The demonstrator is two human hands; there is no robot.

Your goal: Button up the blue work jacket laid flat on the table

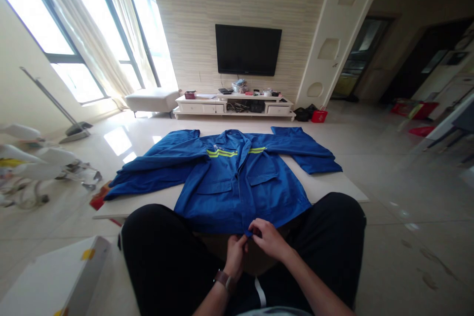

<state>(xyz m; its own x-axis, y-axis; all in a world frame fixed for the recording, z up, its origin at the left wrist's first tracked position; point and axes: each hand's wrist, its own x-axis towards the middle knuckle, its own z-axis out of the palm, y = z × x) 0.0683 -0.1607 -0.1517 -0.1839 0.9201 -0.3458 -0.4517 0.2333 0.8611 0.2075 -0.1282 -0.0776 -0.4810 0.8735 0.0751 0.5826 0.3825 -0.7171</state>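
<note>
A blue jacket lies spread on a white table in the mid of the scene, sleeves out to left & right, near edge by the person's knees. The left hand & right hand are close tog. at the jacket's near edge, & both pinch a bit of its hem w/ fingers closed. A brown watch is on the left wrist.

The jacket has 2 big pockets w/ flaps down, so can't tell what's in them.

At the far wall, under a black TV, is a low white TV stand. Its drawers are shut, contents hidden. Its mid shelf has a dark, tangled pile, too small to make out; small stuff sits on top. Just right of the stand: black bags & a red bag, insides not clear.

Far right, a red tub is blurry, can't tell what's in it. Near left, a white box w/ yellow bits; can't see inside.
</note>
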